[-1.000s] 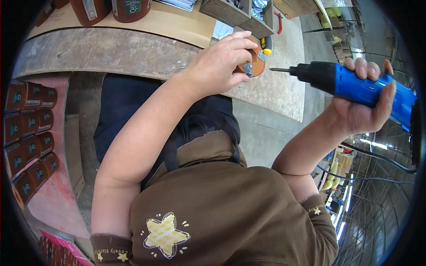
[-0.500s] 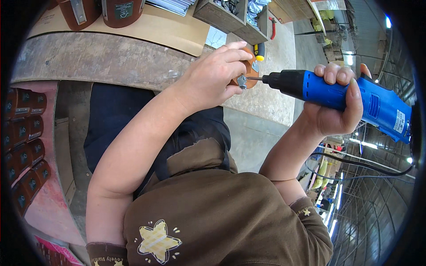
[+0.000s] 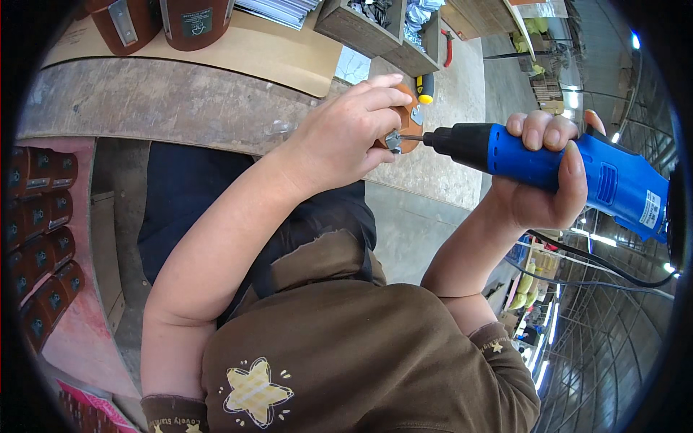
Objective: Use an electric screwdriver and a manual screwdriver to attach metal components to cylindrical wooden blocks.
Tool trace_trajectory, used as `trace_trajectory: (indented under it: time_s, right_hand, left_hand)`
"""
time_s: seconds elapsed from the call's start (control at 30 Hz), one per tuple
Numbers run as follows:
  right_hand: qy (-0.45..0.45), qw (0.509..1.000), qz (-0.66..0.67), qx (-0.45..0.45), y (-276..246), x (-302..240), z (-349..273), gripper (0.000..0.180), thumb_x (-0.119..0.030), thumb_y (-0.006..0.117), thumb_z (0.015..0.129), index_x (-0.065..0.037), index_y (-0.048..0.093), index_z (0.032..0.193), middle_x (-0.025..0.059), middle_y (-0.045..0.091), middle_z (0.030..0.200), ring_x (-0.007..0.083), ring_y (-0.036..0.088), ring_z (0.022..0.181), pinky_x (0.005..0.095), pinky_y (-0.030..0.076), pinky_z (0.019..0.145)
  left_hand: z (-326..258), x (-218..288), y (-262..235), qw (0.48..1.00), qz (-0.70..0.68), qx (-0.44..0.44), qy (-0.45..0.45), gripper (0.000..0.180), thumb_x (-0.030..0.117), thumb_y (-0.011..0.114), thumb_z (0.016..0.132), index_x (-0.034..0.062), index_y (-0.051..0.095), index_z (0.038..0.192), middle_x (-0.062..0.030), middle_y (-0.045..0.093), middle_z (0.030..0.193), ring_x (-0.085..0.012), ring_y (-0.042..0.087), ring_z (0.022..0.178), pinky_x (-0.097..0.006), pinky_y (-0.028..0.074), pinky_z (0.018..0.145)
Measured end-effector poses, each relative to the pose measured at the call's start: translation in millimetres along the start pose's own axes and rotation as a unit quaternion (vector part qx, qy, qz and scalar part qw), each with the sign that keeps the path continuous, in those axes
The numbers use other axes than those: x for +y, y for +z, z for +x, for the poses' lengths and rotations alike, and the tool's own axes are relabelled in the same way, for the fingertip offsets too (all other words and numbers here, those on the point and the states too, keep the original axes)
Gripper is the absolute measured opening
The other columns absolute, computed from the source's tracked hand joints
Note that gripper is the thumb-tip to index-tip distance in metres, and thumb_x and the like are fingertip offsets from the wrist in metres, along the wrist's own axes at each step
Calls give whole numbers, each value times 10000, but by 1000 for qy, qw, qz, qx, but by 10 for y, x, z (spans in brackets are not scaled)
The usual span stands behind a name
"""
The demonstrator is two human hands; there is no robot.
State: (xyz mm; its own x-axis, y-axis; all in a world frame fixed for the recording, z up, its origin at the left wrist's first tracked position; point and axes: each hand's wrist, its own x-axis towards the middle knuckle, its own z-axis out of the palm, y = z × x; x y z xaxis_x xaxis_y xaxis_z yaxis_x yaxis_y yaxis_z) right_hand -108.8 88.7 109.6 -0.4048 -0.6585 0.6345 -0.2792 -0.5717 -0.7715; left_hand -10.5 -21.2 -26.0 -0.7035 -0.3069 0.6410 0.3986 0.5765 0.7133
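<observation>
Head view: the left hand (image 3: 346, 133) grasps the brown piece (image 3: 408, 128), apparently bracing it; the right hand (image 3: 543, 204) clutches the blue screwdriver (image 3: 521, 153), seemingly aiming its bit (image 3: 413, 137) at the metal fitting (image 3: 393, 141).

The left hand (image 3: 354, 130) holds a workpiece (image 3: 412, 146) over the surface (image 3: 166, 90), with a fitting (image 3: 393, 141) just right of the thumb. To its right, the right hand (image 3: 545, 173) grips a power screwdriver (image 3: 469, 146), its bit (image 3: 413, 137) pointing left toward the fitting. Just beyond the workpiece lies a hand tool (image 3: 426, 88); farther beyond, pliers (image 3: 448, 50) lie right of a box (image 3: 410, 63) whose 2 visible compartments hold small parts (image 3: 417, 20). Beyond and left of the left hand, a paper stack (image 3: 281, 10) lies left of the box, and 2 containers (image 3: 195, 25) stand on a cardboard sheet (image 3: 245, 68). Far left of both hands, more containers (image 3: 40, 249) sit in tiers.
</observation>
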Motion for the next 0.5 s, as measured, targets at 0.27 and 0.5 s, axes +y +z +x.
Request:
trace_trajectory:
  time_s: [0.27,0.5]
  right_hand:
    - [4,999,-18,-49,24,-16,45,547,-93,517,755,15,250,1220,115,503,776,217,510,641,388,450,637]
    - [14,998,-5,-58,41,3,39,531,-63,542,770,-17,259,1218,96,497,773,209,517,635,363,444,618]
  left_hand:
    - [34,29,-72,998,-41,-36,-17,319,58,744,577,5,565,837,-104,511,1163,-298,389,1196,-374,382,936]
    - [36,57,-122,997,-38,-56,-39,324,70,742,591,5,567,855,-99,501,1184,-295,375,1209,-381,374,947]
